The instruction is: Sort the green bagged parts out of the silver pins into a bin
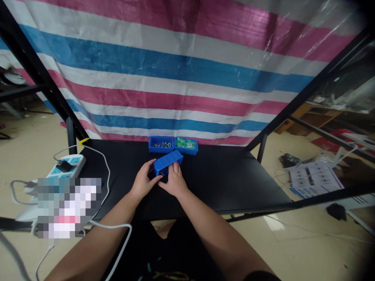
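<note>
A small blue plastic bin (168,160) is tipped at the middle of the black tabletop, its ribbed side facing up. My left hand (143,180) grips its left end, thumb stretched along the lower edge. At its lower right side, my right hand (176,181) has its fingers bent against the bin. Dark pieces (164,171) show under the raised side between my hands; their kind is too small to tell. Just behind stand two more blue bins: one with small shiny metal parts (161,145), the other with green-and-white pieces (186,144) like small circuit boards.
The black table (228,179) sits inside a dark metal frame, with a striped plastic sheet (175,86) hanging behind. On the left lie a power strip (76,160) and white cables (109,171); a blurred patch covers something there. Papers (316,175) lie beyond the right edge.
</note>
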`<control>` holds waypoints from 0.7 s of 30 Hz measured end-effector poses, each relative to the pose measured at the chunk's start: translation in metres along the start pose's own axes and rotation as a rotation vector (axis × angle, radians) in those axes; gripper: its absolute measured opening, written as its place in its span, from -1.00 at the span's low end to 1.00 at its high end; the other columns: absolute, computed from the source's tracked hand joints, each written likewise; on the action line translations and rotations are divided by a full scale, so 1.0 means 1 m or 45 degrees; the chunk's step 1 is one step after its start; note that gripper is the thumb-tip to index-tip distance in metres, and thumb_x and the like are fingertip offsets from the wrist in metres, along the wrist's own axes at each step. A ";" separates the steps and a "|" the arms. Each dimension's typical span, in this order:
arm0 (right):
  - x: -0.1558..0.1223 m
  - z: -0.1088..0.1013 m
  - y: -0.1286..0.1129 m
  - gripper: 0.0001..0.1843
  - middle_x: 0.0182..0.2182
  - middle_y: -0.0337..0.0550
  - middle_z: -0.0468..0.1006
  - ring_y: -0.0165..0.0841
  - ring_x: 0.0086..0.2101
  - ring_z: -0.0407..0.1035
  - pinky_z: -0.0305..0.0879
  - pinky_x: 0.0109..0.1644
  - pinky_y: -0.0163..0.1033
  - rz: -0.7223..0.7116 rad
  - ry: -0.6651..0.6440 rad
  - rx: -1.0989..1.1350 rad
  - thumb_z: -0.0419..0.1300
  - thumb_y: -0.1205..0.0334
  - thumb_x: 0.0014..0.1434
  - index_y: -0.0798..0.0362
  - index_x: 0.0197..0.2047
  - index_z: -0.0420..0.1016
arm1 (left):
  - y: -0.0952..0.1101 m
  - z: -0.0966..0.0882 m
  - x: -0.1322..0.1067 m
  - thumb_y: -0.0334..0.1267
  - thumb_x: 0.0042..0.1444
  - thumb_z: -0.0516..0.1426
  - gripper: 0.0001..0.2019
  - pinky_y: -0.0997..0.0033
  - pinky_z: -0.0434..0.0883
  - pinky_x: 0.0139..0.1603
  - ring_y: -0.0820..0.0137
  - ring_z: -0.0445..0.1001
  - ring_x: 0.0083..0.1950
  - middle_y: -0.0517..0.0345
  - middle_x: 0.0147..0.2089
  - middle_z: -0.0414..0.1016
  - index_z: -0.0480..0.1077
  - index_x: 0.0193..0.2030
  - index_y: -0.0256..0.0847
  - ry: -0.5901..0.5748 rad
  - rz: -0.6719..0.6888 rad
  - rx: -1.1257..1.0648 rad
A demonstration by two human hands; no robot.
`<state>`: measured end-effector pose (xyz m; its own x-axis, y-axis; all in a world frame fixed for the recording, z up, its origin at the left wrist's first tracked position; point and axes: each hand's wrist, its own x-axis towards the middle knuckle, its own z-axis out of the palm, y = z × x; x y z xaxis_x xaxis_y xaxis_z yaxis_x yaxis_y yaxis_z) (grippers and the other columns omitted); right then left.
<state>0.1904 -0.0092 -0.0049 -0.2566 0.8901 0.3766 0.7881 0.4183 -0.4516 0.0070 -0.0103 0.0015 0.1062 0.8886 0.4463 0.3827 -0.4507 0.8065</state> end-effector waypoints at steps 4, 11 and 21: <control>0.000 -0.001 -0.001 0.14 0.41 0.30 -0.06 0.18 0.39 -0.15 -0.02 0.43 0.27 -0.009 -0.003 0.018 0.38 -0.02 0.01 0.18 0.47 -0.13 | 0.002 -0.001 0.000 -0.11 0.10 0.32 -0.30 -0.02 0.47 0.20 0.09 0.44 0.23 -0.09 0.26 0.36 0.20 0.36 -0.06 0.008 0.014 0.022; 0.001 0.000 -0.001 0.13 0.42 0.30 -0.08 0.19 0.39 -0.13 0.00 0.43 0.26 0.001 -0.029 0.011 0.37 -0.06 0.04 0.21 0.48 -0.11 | 0.000 0.000 0.000 -0.12 0.08 0.33 -0.30 -0.01 0.51 0.14 0.07 0.44 0.22 -0.10 0.23 0.37 0.22 0.34 -0.06 0.050 -0.031 0.020; 0.002 -0.001 -0.001 0.00 0.34 0.30 0.07 0.20 0.34 -0.03 0.03 0.40 0.27 -0.011 -0.021 -0.003 0.36 -0.05 0.04 0.20 0.41 0.08 | 0.003 -0.001 0.000 -0.13 0.12 0.30 -0.35 0.00 0.47 0.20 0.11 0.45 0.21 -0.05 0.19 0.38 0.23 0.34 -0.04 0.044 0.036 0.040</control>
<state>0.1895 -0.0085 -0.0030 -0.2724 0.8895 0.3669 0.7874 0.4252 -0.4464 0.0075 -0.0114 0.0042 0.0859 0.8717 0.4825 0.4088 -0.4725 0.7808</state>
